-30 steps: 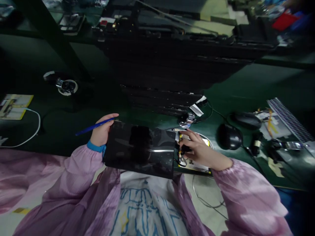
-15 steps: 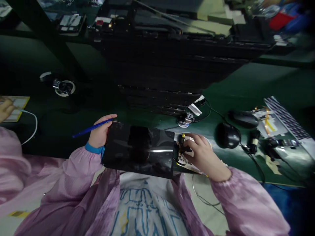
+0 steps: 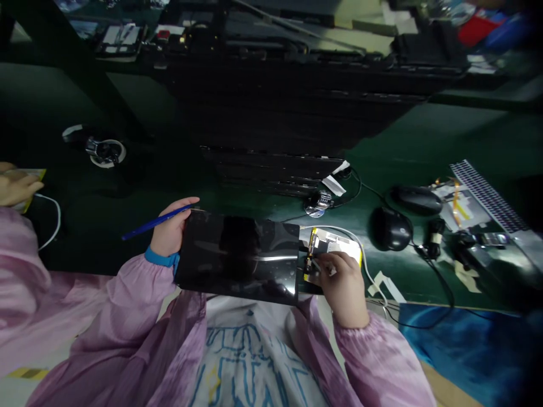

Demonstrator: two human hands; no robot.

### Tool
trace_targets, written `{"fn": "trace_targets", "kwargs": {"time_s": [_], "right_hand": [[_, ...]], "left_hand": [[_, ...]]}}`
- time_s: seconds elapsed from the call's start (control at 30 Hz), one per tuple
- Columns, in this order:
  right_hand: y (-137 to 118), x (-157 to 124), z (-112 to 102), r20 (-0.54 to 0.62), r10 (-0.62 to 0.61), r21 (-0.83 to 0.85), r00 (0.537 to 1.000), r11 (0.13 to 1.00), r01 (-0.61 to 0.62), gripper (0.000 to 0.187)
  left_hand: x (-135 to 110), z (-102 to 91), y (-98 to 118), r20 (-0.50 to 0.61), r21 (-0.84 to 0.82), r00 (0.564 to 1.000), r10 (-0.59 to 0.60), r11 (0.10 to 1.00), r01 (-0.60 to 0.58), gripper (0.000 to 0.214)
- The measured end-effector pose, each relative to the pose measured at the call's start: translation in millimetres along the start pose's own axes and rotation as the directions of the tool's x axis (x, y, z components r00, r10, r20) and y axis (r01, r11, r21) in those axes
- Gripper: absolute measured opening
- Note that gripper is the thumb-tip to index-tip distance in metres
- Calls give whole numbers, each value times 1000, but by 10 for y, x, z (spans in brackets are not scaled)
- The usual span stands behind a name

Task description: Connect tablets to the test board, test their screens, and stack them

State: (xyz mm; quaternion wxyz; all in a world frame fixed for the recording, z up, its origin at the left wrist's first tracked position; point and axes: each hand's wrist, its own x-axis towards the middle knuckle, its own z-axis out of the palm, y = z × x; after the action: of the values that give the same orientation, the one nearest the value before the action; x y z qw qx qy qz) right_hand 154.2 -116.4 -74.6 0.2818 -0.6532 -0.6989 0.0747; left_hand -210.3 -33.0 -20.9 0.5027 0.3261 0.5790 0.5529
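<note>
My left hand (image 3: 169,229) is closed on the left edge of a glossy black display panel (image 3: 237,254). A long, thin blue tool (image 3: 155,222) lies between its thumb and fingers, pointing out to the left. My right hand (image 3: 344,285) has its fingertips pinched at the left end of a white circuit unit with yellow edges (image 3: 339,243), just beyond the panel's right edge. What those fingertips hold is too small to make out. Short dark connections (image 3: 302,249) run between the panel and the unit.
A white cable (image 3: 365,265) curves around the unit. Black mice (image 3: 392,229) and a white perforated strip (image 3: 487,195) lie to the right. Stacked black panels (image 3: 271,130) rise in front. At left, a co-worker's hand (image 3: 19,186) rests near another yellow-edged piece.
My right hand has moved down and closer to me along the unit's left end, uncovering more of its white surface. The left hand and panel have barely moved. The co-worker's hand has shifted right.
</note>
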Motion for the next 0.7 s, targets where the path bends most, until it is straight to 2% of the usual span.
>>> {"fn": "trace_targets", "kwargs": {"time_s": [0.37,0.7], "right_hand": [[-120,-16,43,-2,79,-74,997,994,-79,8],[-416,-116,51,-77,112,-153,991,981,-122,10]], "left_hand": [[-18,-14,-3,18,0,1000,-4,1000,4,28],[-28,-18,-6,16,2,1000,9,1000,-9,27]]}}
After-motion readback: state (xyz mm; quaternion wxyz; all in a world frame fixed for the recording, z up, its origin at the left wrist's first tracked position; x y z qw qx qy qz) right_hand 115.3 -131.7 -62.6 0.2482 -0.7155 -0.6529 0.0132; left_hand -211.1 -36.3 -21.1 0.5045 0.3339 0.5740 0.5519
